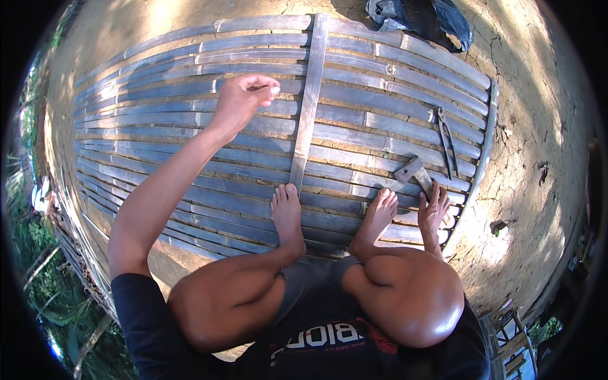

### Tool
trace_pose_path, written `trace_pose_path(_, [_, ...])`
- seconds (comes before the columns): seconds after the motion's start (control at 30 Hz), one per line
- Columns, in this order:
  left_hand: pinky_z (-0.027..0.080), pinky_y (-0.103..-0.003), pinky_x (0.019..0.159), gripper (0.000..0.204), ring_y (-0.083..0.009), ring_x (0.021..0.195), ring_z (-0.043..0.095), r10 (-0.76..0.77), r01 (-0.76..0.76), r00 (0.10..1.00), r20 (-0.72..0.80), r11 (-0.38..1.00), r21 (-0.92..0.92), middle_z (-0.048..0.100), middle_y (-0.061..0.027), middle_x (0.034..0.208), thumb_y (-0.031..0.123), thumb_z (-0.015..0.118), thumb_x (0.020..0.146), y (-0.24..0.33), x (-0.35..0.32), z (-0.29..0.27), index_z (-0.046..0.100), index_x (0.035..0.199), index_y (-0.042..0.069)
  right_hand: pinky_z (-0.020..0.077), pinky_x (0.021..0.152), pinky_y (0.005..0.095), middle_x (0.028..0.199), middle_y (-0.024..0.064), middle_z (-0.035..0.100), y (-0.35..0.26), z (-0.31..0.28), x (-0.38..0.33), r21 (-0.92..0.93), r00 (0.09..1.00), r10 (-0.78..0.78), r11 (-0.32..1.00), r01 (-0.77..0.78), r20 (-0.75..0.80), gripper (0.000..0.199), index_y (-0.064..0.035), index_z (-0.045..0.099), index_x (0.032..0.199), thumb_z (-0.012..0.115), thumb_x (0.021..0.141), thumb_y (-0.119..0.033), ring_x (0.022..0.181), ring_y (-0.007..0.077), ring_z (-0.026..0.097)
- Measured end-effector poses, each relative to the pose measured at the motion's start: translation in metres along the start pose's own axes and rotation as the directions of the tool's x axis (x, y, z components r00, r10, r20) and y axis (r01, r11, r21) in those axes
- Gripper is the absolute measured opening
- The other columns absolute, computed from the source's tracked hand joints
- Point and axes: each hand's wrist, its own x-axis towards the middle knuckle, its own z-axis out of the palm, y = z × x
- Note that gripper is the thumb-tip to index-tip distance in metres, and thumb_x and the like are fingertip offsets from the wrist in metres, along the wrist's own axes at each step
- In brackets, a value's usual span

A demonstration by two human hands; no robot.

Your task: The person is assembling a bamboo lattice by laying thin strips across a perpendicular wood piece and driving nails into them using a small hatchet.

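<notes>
I squat barefoot on a panel of long bamboo slats (pixel 380 120) laid on the ground. My left hand (pixel 244 98) reaches forward over the slats, fingertips pinched together just left of a flat cross strip (pixel 308 107). Whatever sits in the pinch is too small to make out. My right hand (pixel 434 209) lies low at the right beside my right foot, fingers over the wooden handle of a hammer (pixel 410 170). The hammer's head rests on the slats, pointing away from me.
Metal pincers (pixel 446 142) lie on the slats beyond the hammer. A second strip (pixel 484 145) runs along the panel's right end. A black plastic bag (pixel 421 19) sits on cracked dry earth (pixel 538 114) at the far side. Greenery borders the left.
</notes>
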Motion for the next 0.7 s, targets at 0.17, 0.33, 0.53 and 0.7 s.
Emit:
trace_pose_path(0.17, [0.054,-0.023,0.074,0.015,-0.0092,0.080,0.064,-0.017,0.015,0.995,-0.093,1.000,-0.026,0.072,-0.0058,0.094,0.002,0.065,0.095,-0.059,0.019,0.045,0.072,0.107,-0.001,0.0374,0.099,0.0635,0.125,0.0270,0.052,0.025,0.015,-0.009,0.103,0.985,-0.107,0.990,0.093,0.135,0.056,-0.0066,0.047,0.139,0.064,0.094,-0.035,0.121,0.0492,0.044])
trace_pose_path(0.33, [0.053,-0.025,0.073,0.014,-0.0084,0.077,0.064,0.037,-0.145,0.923,-0.383,0.956,-0.257,0.073,-0.0042,0.089,0.000,0.068,0.092,-0.145,0.020,0.104,0.072,0.105,-0.002,0.0489,0.067,0.0498,0.084,0.0278,0.060,-0.058,-0.042,-0.010,0.526,0.956,-0.161,0.850,0.008,0.245,0.033,0.0002,0.054,0.125,0.039,0.108,-0.024,0.074,0.0474,0.059])
trace_pose_path(0.53, [0.053,-0.026,0.074,0.017,-0.0100,0.080,0.066,-0.064,-0.177,0.844,-0.533,0.904,-0.388,0.074,-0.0064,0.092,0.004,0.067,0.094,-0.162,0.022,0.139,0.072,0.109,-0.002,0.0449,0.063,0.0526,0.077,0.0256,0.058,-0.145,-0.029,0.027,0.644,0.890,-0.190,0.752,-0.140,0.415,0.038,0.0024,0.058,0.116,0.047,0.105,-0.033,0.069,0.0439,0.059])
trace_pose_path(0.7, [0.052,-0.027,0.073,0.018,-0.0095,0.079,0.064,-0.032,-0.154,0.795,-0.606,0.955,-0.252,0.073,-0.0065,0.092,0.005,0.065,0.096,-0.157,0.021,0.149,0.072,0.111,-0.002,0.0462,0.066,0.0499,0.077,0.0234,0.060,-0.185,-0.015,0.054,0.645,0.873,-0.229,0.754,-0.120,0.430,0.035,0.0019,0.056,0.107,0.052,0.104,-0.032,0.072,0.0409,0.062])
